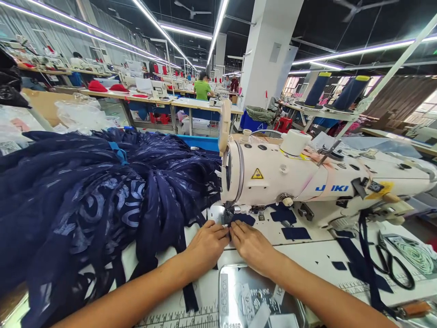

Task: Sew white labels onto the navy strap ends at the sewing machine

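Fingertips of my left hand (208,242) and my right hand (251,246) meet just in front of the needle area of a white sewing machine (269,175). Between and under them is a piece of navy fabric (243,219), partly hidden by the fingers and the presser foot (228,215). Both hands are closed, fingers pressed together on this fabric at the machine bed. A large heap of navy lace and sheer fabric (136,182) lies left of the machine, tied with a blue strip (119,152). Its strips hang down beside my left forearm.
In front of me sits a metal tin (223,291) with small labels. Black scissors (389,264), navy scraps (296,233) and a navy strap (367,259) lie on the right. Thread cones (316,91) stand behind the machine. A person in a green shirt (202,89) is far off.
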{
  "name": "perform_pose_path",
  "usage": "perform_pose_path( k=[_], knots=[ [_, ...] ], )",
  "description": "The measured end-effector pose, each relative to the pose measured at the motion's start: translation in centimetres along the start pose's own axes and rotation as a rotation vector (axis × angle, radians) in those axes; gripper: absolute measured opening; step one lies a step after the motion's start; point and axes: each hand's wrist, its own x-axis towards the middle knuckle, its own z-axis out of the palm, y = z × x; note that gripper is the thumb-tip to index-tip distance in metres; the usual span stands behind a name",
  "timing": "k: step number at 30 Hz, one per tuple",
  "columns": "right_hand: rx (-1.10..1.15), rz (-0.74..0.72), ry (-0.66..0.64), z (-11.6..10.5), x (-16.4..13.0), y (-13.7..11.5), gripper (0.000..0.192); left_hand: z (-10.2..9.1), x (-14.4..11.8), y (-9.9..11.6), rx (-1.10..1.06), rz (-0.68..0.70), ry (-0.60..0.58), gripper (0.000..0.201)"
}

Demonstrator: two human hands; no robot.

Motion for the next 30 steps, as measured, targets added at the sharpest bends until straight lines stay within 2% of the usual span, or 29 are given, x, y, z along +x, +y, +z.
perform_pose_path(
  k=[5,10,16,23,30],
  knots=[
    [0.054,-0.042,0.001,0.8,0.0,2.4,0.036,2.1,1.1,1.2,0.117,-0.175,0.081,0.018],
    [0.088,-0.051,-0.008,1.0,-0.3,4.0,0.043,2.0,2.1,2.0,0.165,-0.244,0.091,0.018],
    [0.133,-0.065,-0.007,1.3,-0.2,4.6,0.045,1.6,2.8,2.4,0.259,-0.258,0.113,0.012],
    [0.154,-0.038,0.007,2.1,-0.3,4.7,0.047,2.3,2.8,2.3,0.242,-0.28,0.106,0.013],
    [0.127,-0.005,-0.01,2.2,-0.3,4.7,0.048,2.3,3.0,2.4,0.266,-0.293,0.118,0.012]
  ],
)
